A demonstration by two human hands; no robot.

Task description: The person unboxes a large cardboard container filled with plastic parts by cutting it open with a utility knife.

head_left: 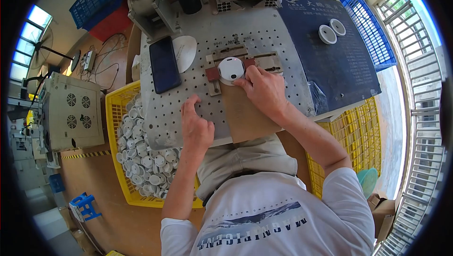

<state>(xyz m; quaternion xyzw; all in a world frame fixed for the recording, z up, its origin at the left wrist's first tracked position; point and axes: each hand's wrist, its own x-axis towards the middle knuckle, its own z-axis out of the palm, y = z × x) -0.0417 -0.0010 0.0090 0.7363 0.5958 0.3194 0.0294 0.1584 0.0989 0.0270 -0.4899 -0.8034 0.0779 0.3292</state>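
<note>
Yellow crate [119,114]: is sitting low to the left of the left fingers, beside the desk edge, and is holding a heap of small white caps [144,159].
Left hand [196,126]: is resting on the desk [207,34], a metal plate full of holes; its fingers [189,104] are curling loosely with the tips touching the plate and are gripping nothing.
Cardboard sheet [243,116]: is lying flat between the two hands, running from the desk's near edge up under the right fingers.
Right hand [264,88]: is reaching forward; its fingers [247,72] are standing narrow, pinching the right and lower rim of the white cap [230,68].
White cap: is sitting round side up in a holder [271,61] on the desk, touching the right fingers and lying just left of them.
Red block [212,73]: is sitting against the cap's left side, on the far side from the right fingers.
Phone [164,64]: is lying screen up and dark, beyond the left fingers.
White pad [185,51]: is lying just right of the phone, left of the cap.
Dark mat [330,67]: is covering the desk to the right of the right fingers.
Two loose caps [332,30]: are lying side by side on the mat, well beyond the right fingers.
Blue crate [373,34]: is standing past the mat's right edge.
</note>
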